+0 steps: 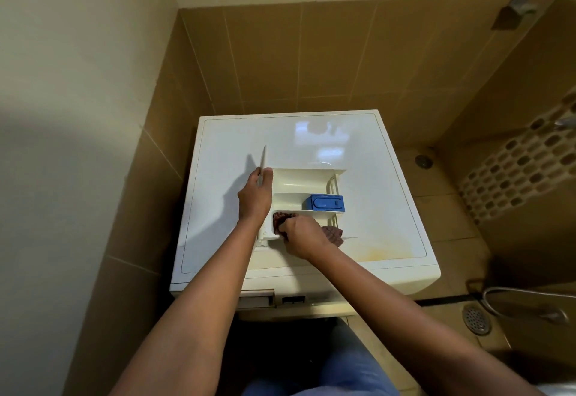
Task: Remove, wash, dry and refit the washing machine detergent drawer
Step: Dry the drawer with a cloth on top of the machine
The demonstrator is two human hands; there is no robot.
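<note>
From the head camera, the detergent drawer [299, 179] lies on the white top of the washing machine [374, 177], slightly left of centre, with its open compartments facing up at you. Its flat front panel [264, 159] stands on edge at the left end.

Your left hand [255, 198] grips that panel, thumb on the drawer side and fingers wrapped over the outer face, steadying the drawer against the lid. Your right hand [304, 236] is closed round a dark red-brown cloth [333, 233] and presses it into the compartment nearest you. One bunch of the cloth shows inside the compartment by your knuckles and another spills out over the right end of the drawer. Your hand hides the part between, so how deep the cloth reaches is hard to say.

A blue insert [325, 202] sits in the middle compartment, towards its right end.

On the machine's front, below your left forearm, the drawer slot [257, 299] stands open. On the tiled floor to the right are a round floor drain [475, 321] and, just beside it, a loop of metal hose [514, 291].
</note>
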